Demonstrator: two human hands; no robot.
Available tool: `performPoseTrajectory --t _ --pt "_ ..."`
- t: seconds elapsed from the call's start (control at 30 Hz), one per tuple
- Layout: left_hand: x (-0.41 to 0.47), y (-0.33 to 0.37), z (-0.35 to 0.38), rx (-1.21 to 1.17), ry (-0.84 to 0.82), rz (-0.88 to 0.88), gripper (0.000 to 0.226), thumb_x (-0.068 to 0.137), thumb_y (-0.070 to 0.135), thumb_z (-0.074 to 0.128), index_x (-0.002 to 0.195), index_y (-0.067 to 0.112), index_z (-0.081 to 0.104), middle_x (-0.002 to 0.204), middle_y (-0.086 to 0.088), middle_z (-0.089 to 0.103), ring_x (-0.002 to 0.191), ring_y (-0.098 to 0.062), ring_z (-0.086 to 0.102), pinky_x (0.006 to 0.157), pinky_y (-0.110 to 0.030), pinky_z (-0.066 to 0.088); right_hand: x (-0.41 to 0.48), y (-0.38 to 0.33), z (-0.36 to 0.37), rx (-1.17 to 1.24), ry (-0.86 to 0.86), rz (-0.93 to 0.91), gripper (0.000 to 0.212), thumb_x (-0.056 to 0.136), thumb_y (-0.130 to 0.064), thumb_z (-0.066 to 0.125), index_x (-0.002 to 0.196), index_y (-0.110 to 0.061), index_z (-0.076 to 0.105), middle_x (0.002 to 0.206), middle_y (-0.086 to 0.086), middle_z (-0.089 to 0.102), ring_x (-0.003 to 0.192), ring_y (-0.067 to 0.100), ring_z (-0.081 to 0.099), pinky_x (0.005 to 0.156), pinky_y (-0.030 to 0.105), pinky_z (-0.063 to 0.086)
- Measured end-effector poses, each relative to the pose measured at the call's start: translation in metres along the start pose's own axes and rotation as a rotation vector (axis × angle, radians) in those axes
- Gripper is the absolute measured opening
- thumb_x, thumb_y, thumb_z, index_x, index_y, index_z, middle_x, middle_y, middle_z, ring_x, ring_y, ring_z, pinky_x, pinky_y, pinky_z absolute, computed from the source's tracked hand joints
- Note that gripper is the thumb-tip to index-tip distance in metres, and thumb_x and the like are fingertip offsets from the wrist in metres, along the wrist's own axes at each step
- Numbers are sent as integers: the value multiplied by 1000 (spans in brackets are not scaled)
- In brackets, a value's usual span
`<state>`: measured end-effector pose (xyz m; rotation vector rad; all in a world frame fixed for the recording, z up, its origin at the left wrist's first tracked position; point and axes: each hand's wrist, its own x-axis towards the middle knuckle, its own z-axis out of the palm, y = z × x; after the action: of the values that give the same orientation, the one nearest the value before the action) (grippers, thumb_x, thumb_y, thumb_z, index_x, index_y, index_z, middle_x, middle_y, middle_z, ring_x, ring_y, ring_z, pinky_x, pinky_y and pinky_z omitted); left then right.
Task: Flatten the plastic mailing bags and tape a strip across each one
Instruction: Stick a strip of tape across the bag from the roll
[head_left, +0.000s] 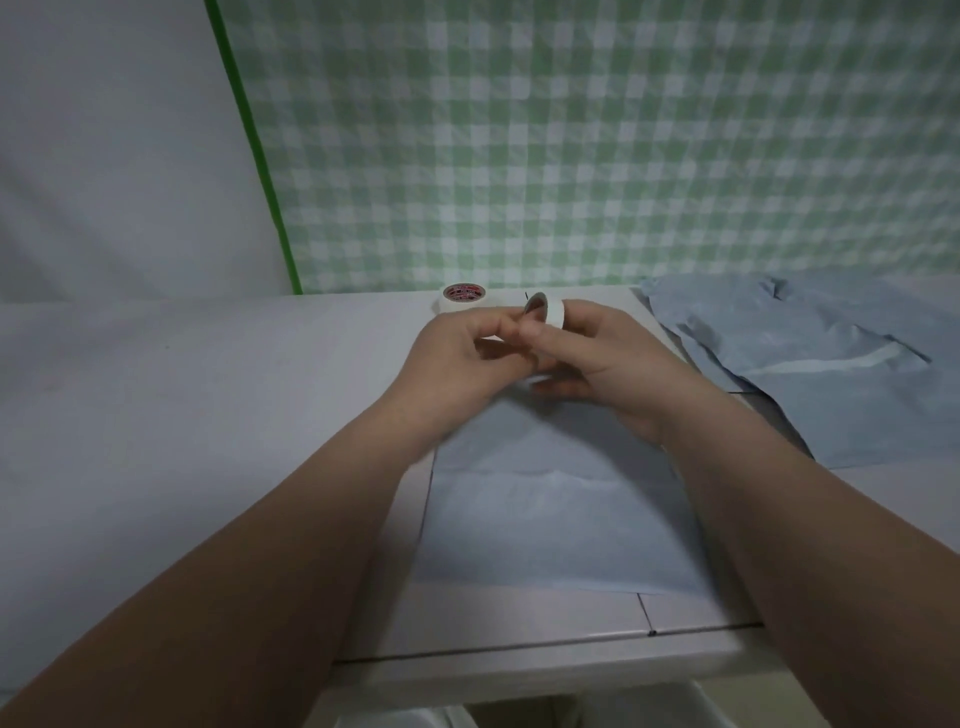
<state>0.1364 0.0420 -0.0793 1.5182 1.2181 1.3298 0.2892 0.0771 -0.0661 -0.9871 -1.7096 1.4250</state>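
Surface (182, 415): white, tiled, with a green-checked cloth (571, 156) hanging behind its far edge.

Pile of mailing bags (831, 353): light blue plastic, rumpled and overlapping, at the far right corner of the surface. One of them shows a pale strip across it.

Flat mailing bag (550, 525): same blue, lying smooth at the middle of the near edge, between the two forearms. A faint crease crosses it from left to right. No tape is visible on it. Its long axis appears to run from near edge to far edge, though the wide lens makes this uncertain.

Left hand (467, 358): raised above the bag's far end, with fingertips pinched at the rim of the tape roll (550, 313). The free end itself is too small to make out.

Right hand (608, 358): fingers curled round the same roll, holding it on edge. The two hands touch at the roll.

Spare tape roll (460, 297): red label upward, flat on the surface at the far edge, just behind the left hand.

Judgement: the step in hand is freeing the tape end. The bag lies directly below the hands and toward the near edge. A strip drawn leftward off the roll would already lie across the bag's short width. The hands would then need only to come down and toward the body.
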Motion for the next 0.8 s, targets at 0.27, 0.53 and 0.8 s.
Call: performPoseTrajectory --t 0.27,0.53,0.8 --pt "13 5 -10 -319 3 -182 20 91 11 60 111 11 57 101 -4 69 89 -15 69 85 -27 54 5 9 -6 -71 0 -105 18 90 -20 61 104 -9 67 101 13 68 87 12 64 81 29 54" --pt "8 8 -11 -182 8 -141 23 89 13 64 112 16 67 102 -6 66 91 -11 66 85 -26 54 0 8 -1 -247 4 -198 28 79 -29 71 90 -4 70 75 24 60 67 24 53 68 49 48" --pt "5 13 -15 -263 -1 -164 14 92 10 57 94 16 70 90 -1 72 85 -9 69 77 -19 54 -9 2 1 -259 72 -182 33 66 -51 64 73 -19 71 60 -6 55 57 8 51 62 31 47"
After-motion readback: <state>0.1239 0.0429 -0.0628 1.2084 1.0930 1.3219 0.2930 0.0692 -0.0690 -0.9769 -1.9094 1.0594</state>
